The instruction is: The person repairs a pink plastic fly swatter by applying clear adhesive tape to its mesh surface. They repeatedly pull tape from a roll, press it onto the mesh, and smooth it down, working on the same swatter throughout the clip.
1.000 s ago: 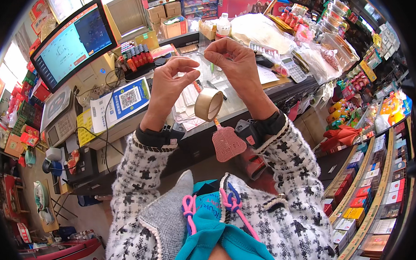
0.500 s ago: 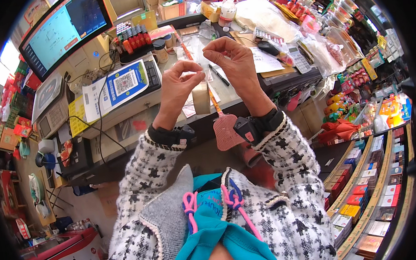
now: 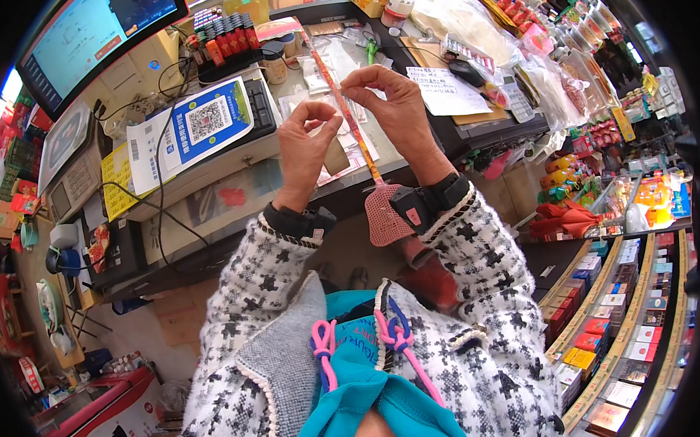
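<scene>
My left hand (image 3: 308, 146) is raised over the counter, thumb and fingertips closed in a pinch. A beige-grey band (image 3: 336, 158) shows just beside its fingers; whether the hand holds it is unclear. To the right, my right hand (image 3: 400, 111) pinches thumb against fingertips, and anything between them is too small to make out. A fly swatter with a red-orange patterned handle (image 3: 360, 144) slants between my hands. Its pink mesh head (image 3: 386, 215) juts past the counter's near edge, beside my right wrist.
Left on the counter are a monitor (image 3: 92, 46), a blue-and-white code sheet (image 3: 205, 125), a scale (image 3: 70, 164) and loose black cables. Small red-and-black bottles (image 3: 233, 44) stand behind. At right lie handwritten paper (image 3: 446, 93) and a calculator (image 3: 518, 98). Shelves of small boxes (image 3: 604, 324) flank me.
My view has shifted slightly. The swatter's handle now shows in full between my hands, and less of the beige-grey band is visible. Both hands remain pinched.
</scene>
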A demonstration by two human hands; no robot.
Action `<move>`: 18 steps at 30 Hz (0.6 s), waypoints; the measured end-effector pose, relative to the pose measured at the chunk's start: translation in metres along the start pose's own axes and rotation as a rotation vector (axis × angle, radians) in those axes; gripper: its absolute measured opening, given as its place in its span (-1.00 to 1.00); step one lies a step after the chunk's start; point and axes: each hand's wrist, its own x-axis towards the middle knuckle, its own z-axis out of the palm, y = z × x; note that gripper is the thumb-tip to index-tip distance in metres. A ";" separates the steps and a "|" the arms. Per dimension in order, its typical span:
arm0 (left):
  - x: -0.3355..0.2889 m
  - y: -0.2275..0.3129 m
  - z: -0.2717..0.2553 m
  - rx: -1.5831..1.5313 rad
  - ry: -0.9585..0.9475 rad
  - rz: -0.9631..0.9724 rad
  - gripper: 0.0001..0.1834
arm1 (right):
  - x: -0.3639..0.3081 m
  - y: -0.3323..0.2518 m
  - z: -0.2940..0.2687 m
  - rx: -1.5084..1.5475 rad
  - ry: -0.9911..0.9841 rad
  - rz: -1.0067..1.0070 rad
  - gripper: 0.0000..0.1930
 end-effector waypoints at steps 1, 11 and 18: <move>-0.001 0.001 -0.001 -0.012 -0.019 -0.014 -0.83 | -0.001 0.000 -0.001 -0.014 -0.007 0.026 -0.92; 0.028 0.048 -0.025 -0.100 -0.115 -0.004 -0.80 | -0.010 0.005 -0.006 -0.153 -0.068 -0.004 -0.94; 0.037 0.072 -0.019 -0.050 -0.232 -0.011 -0.80 | -0.016 0.006 -0.007 -0.189 -0.065 -0.054 -0.92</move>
